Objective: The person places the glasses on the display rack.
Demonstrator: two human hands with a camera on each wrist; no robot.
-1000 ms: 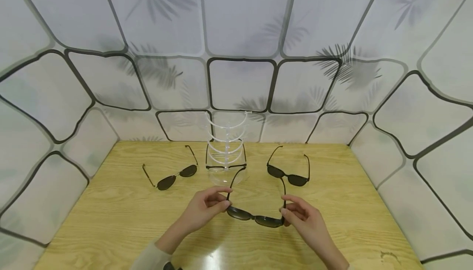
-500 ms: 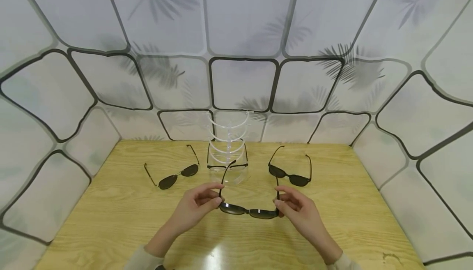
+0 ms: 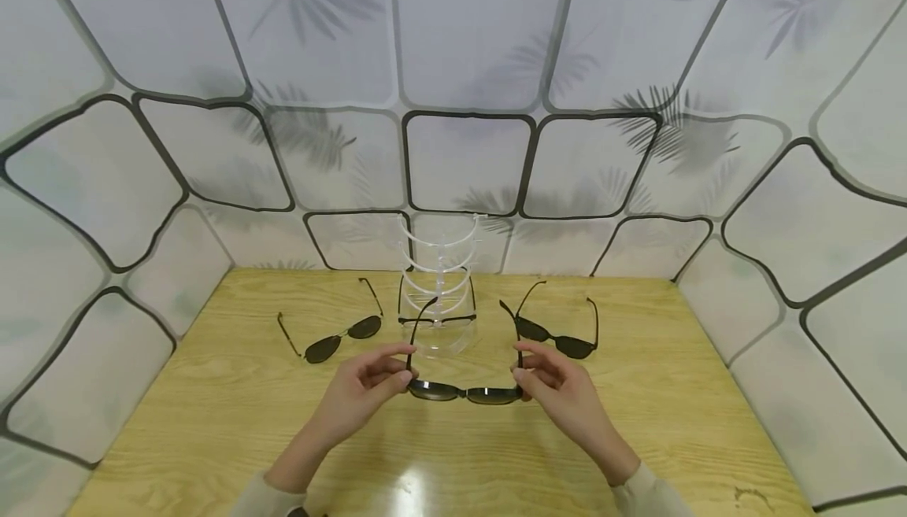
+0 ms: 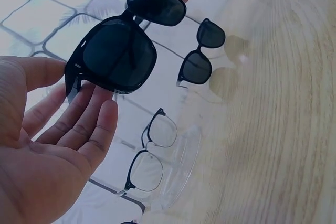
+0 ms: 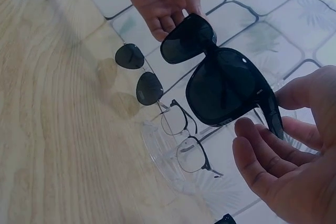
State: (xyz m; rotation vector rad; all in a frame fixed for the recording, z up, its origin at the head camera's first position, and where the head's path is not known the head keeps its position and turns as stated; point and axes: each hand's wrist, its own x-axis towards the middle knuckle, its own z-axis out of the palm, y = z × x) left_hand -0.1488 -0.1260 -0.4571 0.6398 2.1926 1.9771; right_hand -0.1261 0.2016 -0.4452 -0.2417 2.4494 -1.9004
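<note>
We count three sunglasses, one clear glasses, one stand and two hands. One sunglasses, the held sunglasses, is up above the table in front of the stand, arms unfolded and pointing away from us. Our left hand pinches its left arm near the hinge between thumb and finger; our right hand pinches the right arm the same way. The other two lie unfolded on the table, the left sunglasses and the right sunglasses, one either side of the stand. The clear glasses are at the stand's lower part.

Compared with a second ago, both hands have carried the held sunglasses leftward and a little nearer the stand, and its front, then sloping down to the right, is now nearly level. The other three glasses and the stand lie as they did.
</note>
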